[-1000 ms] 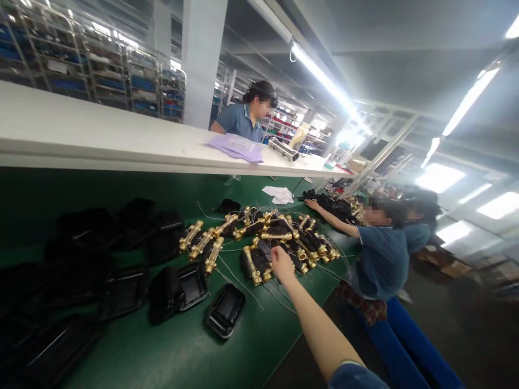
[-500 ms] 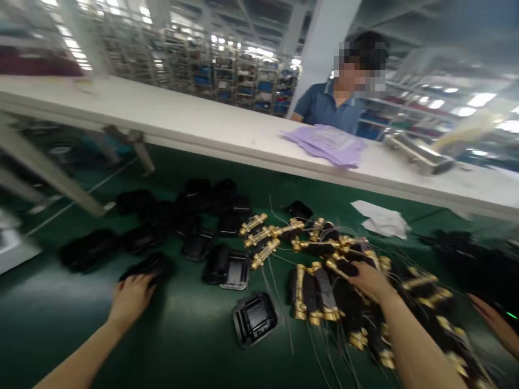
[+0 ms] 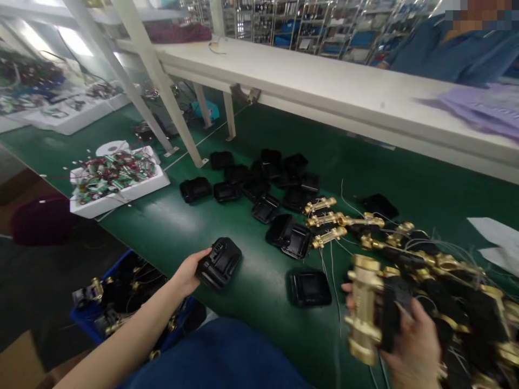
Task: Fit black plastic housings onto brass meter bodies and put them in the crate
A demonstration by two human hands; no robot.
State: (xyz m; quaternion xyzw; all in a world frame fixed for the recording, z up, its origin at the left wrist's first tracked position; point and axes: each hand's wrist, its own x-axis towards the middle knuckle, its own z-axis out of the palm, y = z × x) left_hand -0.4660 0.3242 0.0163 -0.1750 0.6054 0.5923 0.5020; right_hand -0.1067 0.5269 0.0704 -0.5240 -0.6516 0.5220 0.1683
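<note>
My left hand [image 3: 187, 272] grips a black plastic housing [image 3: 219, 262] just above the green belt [image 3: 170, 227] near its front edge. My right hand [image 3: 409, 340] is closed round a brass pipe fitting with a black module on it [image 3: 367, 308], lifted off the pile at the lower right. Behind it lies a heap of more brass fittings with black modules and thin wires [image 3: 430, 265]. Several black housings [image 3: 263, 183] are scattered across the middle of the belt, one [image 3: 310, 287] lying between my two hands.
A white foam tray of small green and red parts [image 3: 115, 181] sits on the belt at the left. A blue crate of brass parts [image 3: 121, 297] stands below the belt edge. A white shelf [image 3: 324, 86] on slanted posts runs above; a person in blue [image 3: 454, 48] stands behind it, purple sheets [image 3: 486, 105] beside them.
The view has swung left and down. My left hand has picked up a black housing from the belt. My right hand has lifted a brass fitting off the pile toward me.
</note>
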